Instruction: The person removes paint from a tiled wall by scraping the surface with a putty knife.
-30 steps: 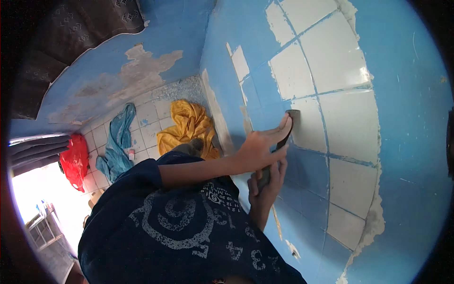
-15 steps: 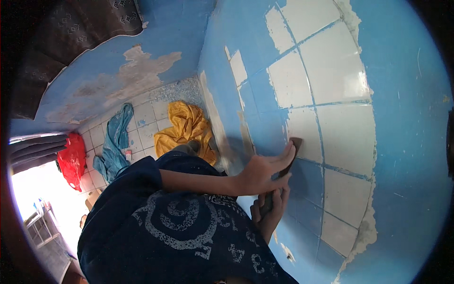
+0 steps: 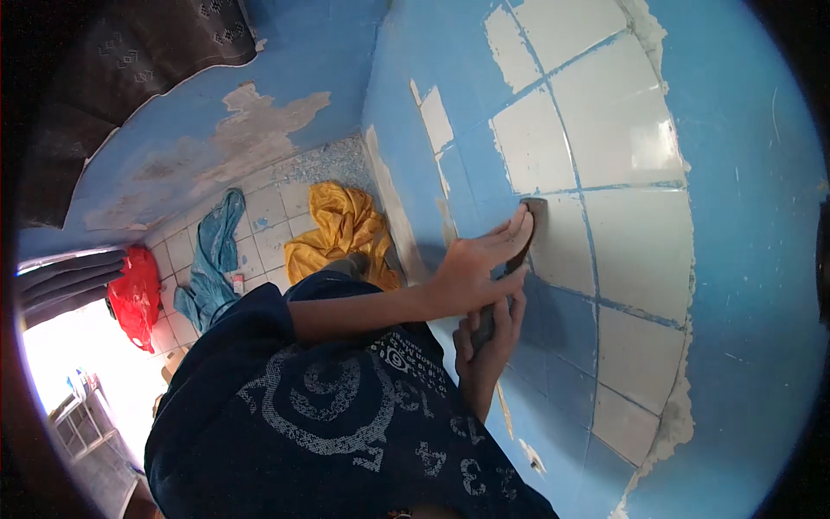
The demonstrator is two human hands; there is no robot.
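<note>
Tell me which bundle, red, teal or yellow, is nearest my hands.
The yellow bundle, closest to your left hand and the tiled wall; the teal bundle lies farther left, and the red bundle is farthest, by the bright opening.

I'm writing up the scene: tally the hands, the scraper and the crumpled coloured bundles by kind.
Hands: 2 (left hand, right hand)
Scraper: 1
Bundles: 3 (red bundle, teal bundle, yellow bundle)
Total: 6

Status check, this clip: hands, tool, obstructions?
Right hand gripping scraper low, left hand on it nearer the tip. Tip at white tile, blue paint alongside. No obstruction seen.
</note>
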